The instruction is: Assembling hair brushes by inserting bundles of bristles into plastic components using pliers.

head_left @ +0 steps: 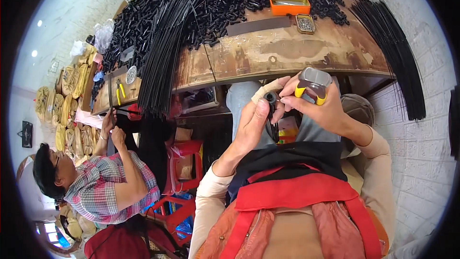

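My left hand [251, 121] is closed around a black tubular part [270, 97], its round hollow end turned up toward me. Beige tape wraps a finger on this hand. Close beside it, my right hand [314, 103] grips a tool with a blocky grey head [315, 76] and yellow parts; its exact kind cannot be made out. The right fingertips come close to the tube's end, and whatever small thing they may pinch is hidden. Both hands are over my lap, just in front of the table edge.
The worn wooden table [230, 62] bears a heap of black tubular parts [201, 7], thin black rods [165, 52], an orange box [290, 5] and a small tray of metal bits [305, 24]. More rods [393, 52] overhang at right. A co-worker [108, 184] sits at left near yellow-handled pliers [120, 91].
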